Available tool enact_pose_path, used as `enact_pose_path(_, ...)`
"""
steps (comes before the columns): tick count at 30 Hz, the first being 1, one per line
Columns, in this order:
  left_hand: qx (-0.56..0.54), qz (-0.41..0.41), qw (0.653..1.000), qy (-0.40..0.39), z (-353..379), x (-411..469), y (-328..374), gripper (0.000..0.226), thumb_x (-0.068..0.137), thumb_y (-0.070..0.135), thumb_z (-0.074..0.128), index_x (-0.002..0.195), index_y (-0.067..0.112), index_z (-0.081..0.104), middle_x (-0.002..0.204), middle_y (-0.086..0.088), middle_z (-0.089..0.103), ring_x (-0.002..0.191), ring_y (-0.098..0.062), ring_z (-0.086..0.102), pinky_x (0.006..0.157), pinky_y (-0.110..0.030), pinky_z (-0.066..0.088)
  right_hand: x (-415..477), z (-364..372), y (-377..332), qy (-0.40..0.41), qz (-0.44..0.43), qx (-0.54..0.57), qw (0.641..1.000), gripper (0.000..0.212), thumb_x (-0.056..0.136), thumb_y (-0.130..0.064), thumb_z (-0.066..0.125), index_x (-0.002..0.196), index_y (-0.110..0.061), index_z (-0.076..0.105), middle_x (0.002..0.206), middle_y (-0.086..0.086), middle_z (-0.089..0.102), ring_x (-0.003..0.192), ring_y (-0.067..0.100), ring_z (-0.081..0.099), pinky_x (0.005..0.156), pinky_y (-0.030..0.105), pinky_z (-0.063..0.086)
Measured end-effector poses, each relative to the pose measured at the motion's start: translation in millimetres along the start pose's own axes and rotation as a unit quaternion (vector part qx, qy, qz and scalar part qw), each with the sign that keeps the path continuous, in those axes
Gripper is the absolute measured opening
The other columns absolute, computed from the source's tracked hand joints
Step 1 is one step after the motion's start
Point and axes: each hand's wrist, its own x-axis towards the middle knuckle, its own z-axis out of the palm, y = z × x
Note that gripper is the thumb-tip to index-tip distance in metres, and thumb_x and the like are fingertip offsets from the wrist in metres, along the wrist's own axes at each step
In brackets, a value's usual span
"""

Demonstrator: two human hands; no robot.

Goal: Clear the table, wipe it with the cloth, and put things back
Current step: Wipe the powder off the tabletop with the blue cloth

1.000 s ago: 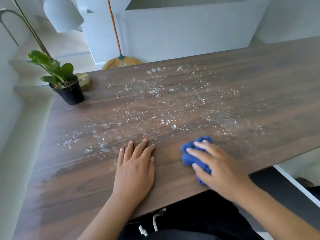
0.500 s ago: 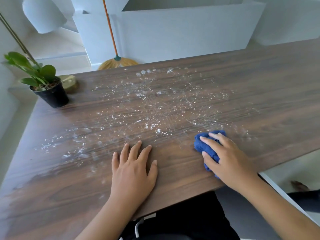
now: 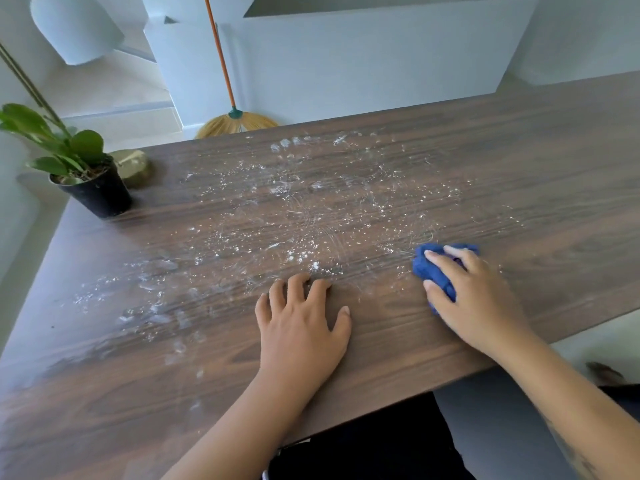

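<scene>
- Clearing looks largely done: the desk [image 3: 519, 161] carries only a potted plant [image 3: 93, 188] and a small gold object [image 3: 135, 171] at its far left corner (both may yet need moving).
- Wiping seems barely begun: white powder [image 3: 311, 216] covers the middle and left.
- The blue cloth [image 3: 434, 268] lies bunched at the powder's right edge, gripped by the right hand [image 3: 478, 299], fingers [image 3: 446, 259] curled over it.
- The left hand [image 3: 301, 334] rests flat near the front edge, fingers spread, holding nothing.
- Putting things back is not yet started.

Blue cloth [image 3: 437, 268], dark woodgrain table [image 3: 519, 168] with white specks [image 3: 294, 216].
</scene>
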Motion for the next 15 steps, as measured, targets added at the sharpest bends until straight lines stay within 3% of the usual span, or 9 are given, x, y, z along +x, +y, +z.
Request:
enact_pose_path(2,-0.006,0.01,1.0,-0.01,-1,10,8,0.053,0.083,0.063,0.035,0.126,0.034,0.049,0.138,0.009,0.042,0.131,-0.02,0.029,0.11,-0.043,0.018,-18,-1,-8,-0.037,-0.115,0.026,0.992,0.048,0.086,-0.05,0.048,0.13,-0.033,0.057,0.14,-0.01,0.047,0.129,0.013,0.043,0.102,0.025,0.036)
enact_pose_path(4,-0.002,0.032,0.999,-0.021,0,19,12,0.058,0.085,0.063,0.03,0.135,0.036,0.043,0.148,0.009,0.035,0.14,-0.021,0.021,0.115,-0.044,0.013,-36,-16,7,-0.115,-0.144,0.069,0.98,0.045,0.085,-0.051,0.05,0.129,-0.045,0.053,0.143,-0.026,0.039,0.136,-0.004,0.029,0.104,0.008,0.022)
enact_pose_path(7,0.003,0.047,0.998,-0.047,7,23,12,0.061,0.088,0.062,0.028,0.144,0.038,0.03,0.159,0.008,0.018,0.147,-0.022,0.005,0.119,-0.045,0.002,-29,-33,55,-0.084,-0.036,0.105,0.99,0.04,0.089,-0.039,0.06,0.123,-0.054,0.047,0.143,-0.029,0.035,0.137,0.0,0.029,0.104,0.022,0.03)
enact_pose_path(10,0.023,0.05,0.998,-0.037,12,18,13,0.062,0.089,0.062,0.028,0.146,0.036,0.028,0.16,0.006,0.014,0.148,-0.023,0.001,0.119,-0.044,-0.001,7,-22,69,-0.003,0.103,0.052,0.993,0.042,0.089,-0.038,0.051,0.13,-0.039,0.053,0.144,-0.012,0.039,0.128,0.02,0.042,0.091,0.045,0.05)
enact_pose_path(13,0.03,0.041,0.998,-0.041,13,21,15,0.061,0.087,0.062,0.029,0.142,0.036,0.034,0.157,0.007,0.022,0.147,-0.023,0.009,0.118,-0.045,0.004,17,-7,39,0.028,0.059,-0.001,0.998,0.045,0.089,-0.033,0.058,0.133,-0.027,0.055,0.143,0.0,0.044,0.127,0.024,0.043,0.097,0.04,0.043)
enact_pose_path(15,0.028,0.042,0.998,-0.021,9,25,18,0.059,0.083,0.063,0.032,0.133,0.033,0.047,0.147,0.004,0.039,0.139,-0.025,0.027,0.113,-0.046,0.018,2,-11,32,-0.021,-0.038,0.033,0.998,0.044,0.087,-0.035,0.061,0.131,-0.035,0.056,0.144,-0.013,0.043,0.132,0.009,0.038,0.099,0.029,0.037)
